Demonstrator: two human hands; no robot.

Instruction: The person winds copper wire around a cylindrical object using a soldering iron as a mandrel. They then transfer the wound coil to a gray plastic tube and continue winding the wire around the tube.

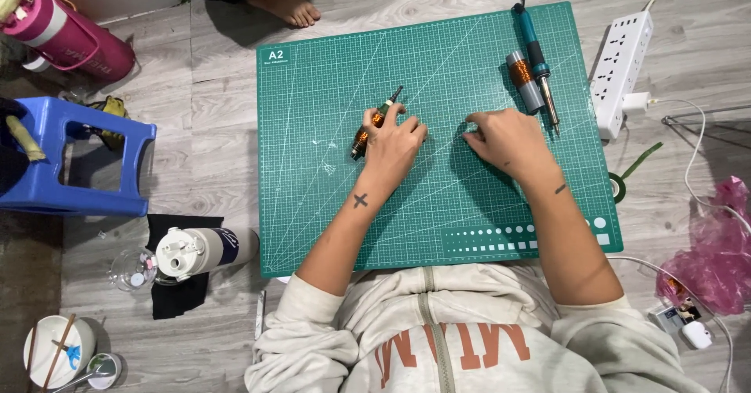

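Head view looks straight down on a green cutting mat [328, 205] laid on the floor. Left hand [393, 144] rests on a small copper-wound coil [368, 131] near the mat's middle — fingers spread and curled over it, tips touching its dark body. Right hand [508, 139] lies just beside, fingers bent and pressed to the mat; whether they pinch anything I cannot tell. A teal soldering iron [537, 57] and a second coil [522, 78] lie well apart toward the far right corner, near a white power strip [622, 61]. Judging by this, the coil is being picked up; next calls for a firm pinch on its body
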